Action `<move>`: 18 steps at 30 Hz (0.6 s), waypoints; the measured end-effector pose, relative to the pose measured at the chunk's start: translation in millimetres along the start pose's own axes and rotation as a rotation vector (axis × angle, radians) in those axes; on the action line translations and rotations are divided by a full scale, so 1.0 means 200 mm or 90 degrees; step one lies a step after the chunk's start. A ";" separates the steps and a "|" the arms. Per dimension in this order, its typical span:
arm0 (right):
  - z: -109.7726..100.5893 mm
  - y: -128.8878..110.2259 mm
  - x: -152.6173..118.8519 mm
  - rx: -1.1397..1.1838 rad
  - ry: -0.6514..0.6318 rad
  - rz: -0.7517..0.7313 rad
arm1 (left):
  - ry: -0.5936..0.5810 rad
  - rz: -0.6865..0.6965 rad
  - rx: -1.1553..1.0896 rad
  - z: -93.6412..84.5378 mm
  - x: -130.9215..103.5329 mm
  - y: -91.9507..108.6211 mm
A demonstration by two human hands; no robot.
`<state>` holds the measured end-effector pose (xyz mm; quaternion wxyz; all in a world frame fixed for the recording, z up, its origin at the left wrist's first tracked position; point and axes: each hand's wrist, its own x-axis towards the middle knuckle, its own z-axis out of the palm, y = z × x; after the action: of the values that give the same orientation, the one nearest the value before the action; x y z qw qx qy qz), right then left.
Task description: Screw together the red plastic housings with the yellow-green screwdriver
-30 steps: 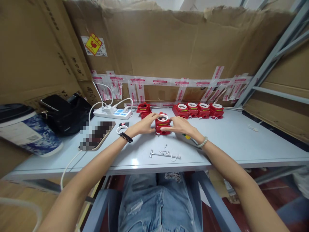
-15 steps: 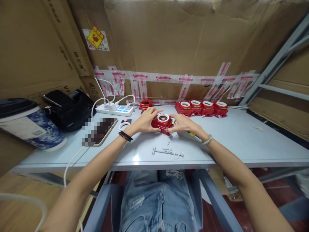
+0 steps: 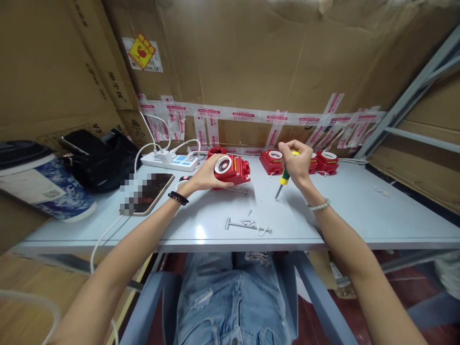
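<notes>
Left fingers [image 3: 223, 184]: red unit [image 3: 236, 168] | right hand [image 3: 298, 160]: screwdriver [image 3: 284, 177] | tabletop [image 3: 265, 194] between, edge [image 3: 287, 241] apart

right hand [image 3: 299, 163]: now grips screwdriver [image 3: 284, 178] | red housing [image 3: 239, 170]: turned sideways, apparently lifted

Illumination is moderate and fairly even across the tabletop [image 3: 334, 206], apparently from above. One concentrated white glare spot lies on the near side of the left hand [image 3: 206, 173]. Soft shadow falls beneath that hand and the red housing [image 3: 240, 170] in it. Cardboard [image 3: 233, 57] beyond both hands reads duller. Edges of the right hand [image 3: 298, 162] and screwdriver [image 3: 285, 177] are legible; fine lettering is soft. Wide-angle distortion stretches the cup [image 3: 68, 184], far left of the left hand, and both forearms. Pixelation masks much of the phone [image 3: 162, 181], left of the left hand.
</notes>
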<state>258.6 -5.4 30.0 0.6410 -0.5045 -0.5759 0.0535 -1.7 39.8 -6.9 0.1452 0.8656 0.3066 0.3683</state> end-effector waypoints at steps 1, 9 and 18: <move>0.00 0.01 0.00 0.012 0.038 0.004 | 0.014 -0.014 0.000 0.00 -0.01 0.01; 0.01 -0.03 -0.05 -0.142 -0.016 -0.087 | 0.058 -0.045 -0.051 0.07 -0.02 0.01; -0.03 -0.03 -0.03 -0.403 -0.165 -0.108 | 0.072 -0.039 0.017 0.00 -0.01 0.01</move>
<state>259.1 -16.1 32.0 0.3768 -0.6176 -0.6802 -0.1175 -2.4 36.0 -7.1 0.1268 0.8355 0.3455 0.4081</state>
